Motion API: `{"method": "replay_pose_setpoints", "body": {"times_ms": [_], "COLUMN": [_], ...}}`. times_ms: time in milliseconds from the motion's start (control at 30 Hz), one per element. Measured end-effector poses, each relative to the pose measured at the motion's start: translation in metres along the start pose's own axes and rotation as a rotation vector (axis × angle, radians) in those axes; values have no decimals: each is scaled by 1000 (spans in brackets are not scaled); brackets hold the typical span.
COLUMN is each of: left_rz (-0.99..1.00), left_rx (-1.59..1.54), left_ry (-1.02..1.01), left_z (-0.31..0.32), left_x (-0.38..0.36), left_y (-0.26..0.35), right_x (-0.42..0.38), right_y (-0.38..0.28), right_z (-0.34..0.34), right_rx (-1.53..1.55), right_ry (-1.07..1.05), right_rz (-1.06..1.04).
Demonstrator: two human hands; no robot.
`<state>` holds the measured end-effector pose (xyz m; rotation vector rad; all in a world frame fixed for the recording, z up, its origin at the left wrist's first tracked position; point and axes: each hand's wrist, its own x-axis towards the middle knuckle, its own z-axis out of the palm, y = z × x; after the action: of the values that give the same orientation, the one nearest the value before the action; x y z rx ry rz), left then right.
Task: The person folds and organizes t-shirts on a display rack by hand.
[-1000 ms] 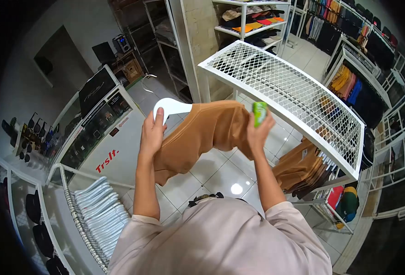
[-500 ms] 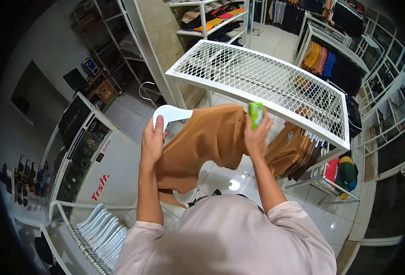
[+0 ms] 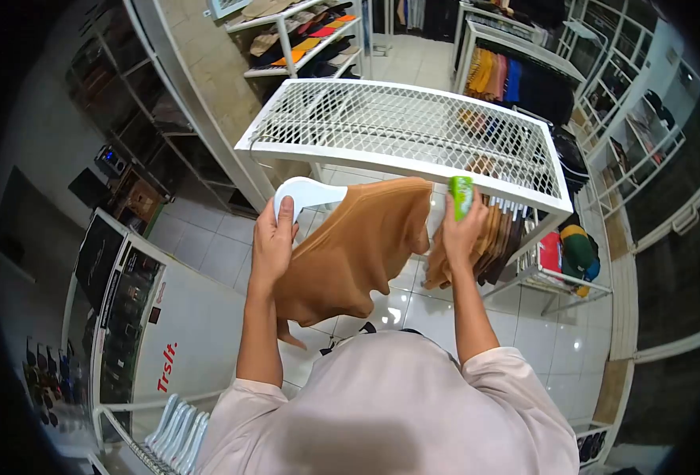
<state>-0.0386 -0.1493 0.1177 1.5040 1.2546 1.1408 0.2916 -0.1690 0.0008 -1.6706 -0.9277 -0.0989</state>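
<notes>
My left hand (image 3: 273,252) is closed around one end of a white clothes hanger (image 3: 314,193), thumb along its front. A brown garment (image 3: 348,255), apparently a shirt, hangs from the hanger, covers its other arm and sags at the lower edge. To the right, my right hand (image 3: 462,236) grips a small green and white packet (image 3: 462,196), held upright just in front of the rack edge. A gap separates that hand from the garment.
A white mesh-topped rack (image 3: 405,162) stands ahead, with brown garments (image 3: 485,245) hanging under its right end. White hangers (image 3: 177,435) line a rail at lower left, beside a white counter (image 3: 199,317). Caps (image 3: 310,43) fill shelves at the back.
My right hand has moved right with the green packet, away from the garment's shoulder. The hanger and garment have shifted slightly right in view. The camera view has turned, moving the rack leftward.
</notes>
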Motion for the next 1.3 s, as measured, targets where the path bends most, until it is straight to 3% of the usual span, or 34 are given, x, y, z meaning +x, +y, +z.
{"method": "replay_pose_setpoints", "body": {"times_ms": [100, 200, 300, 367, 467, 567, 733, 833, 933, 1000, 1067, 1100, 1200, 1300], "left_rz": [61, 86, 174, 203, 207, 224, 243, 301, 255, 216, 490, 392, 402, 650], "left_rx": [-32, -36, -17, -20, 5, -59, -60, -83, -142, -179, -150, -132, 0, -20], "left_ry": [-51, -142, -250, -268, -290, -284, -479, -483, -505, -533, -530, -602, -705, -669], "left_z": [21, 49, 75, 85, 91, 109, 142, 153, 152, 155, 161, 159, 165, 171], "left_x": [6, 8, 9, 14, 13, 14, 7, 4, 4, 7, 1, -3, -13, -12], "left_y": [6, 12, 14, 8, 4, 8, 9, 8, 5, 7, 8, 18, 31, 22], "right_x": [-3, -27, -39, -28, -16, -14, -35, -32, -23, -31, -26, -29, -36, -30], "right_y": [-25, -69, -67, -24, 46, 36, -43, -7, 64, 52, 21, -4, -37, 0], "right_z": [-39, -54, -60, -62, -92, -127, -130, -134, -158, -177, -193, -193, -181, -177], "right_rx": [23, 52, 119, -47, -205, -254, -121, -199, -325, -262, -204, -173, -170, -200], "right_ry": [131, -38, -142, 77, 204, 360, 127, 234, 349, 399, 438, 346, 143, 130], "right_rz": [-78, -356, -322, -297, 105, 60, -257, -211, 134, 154, 167, 37, -208, -257]}}
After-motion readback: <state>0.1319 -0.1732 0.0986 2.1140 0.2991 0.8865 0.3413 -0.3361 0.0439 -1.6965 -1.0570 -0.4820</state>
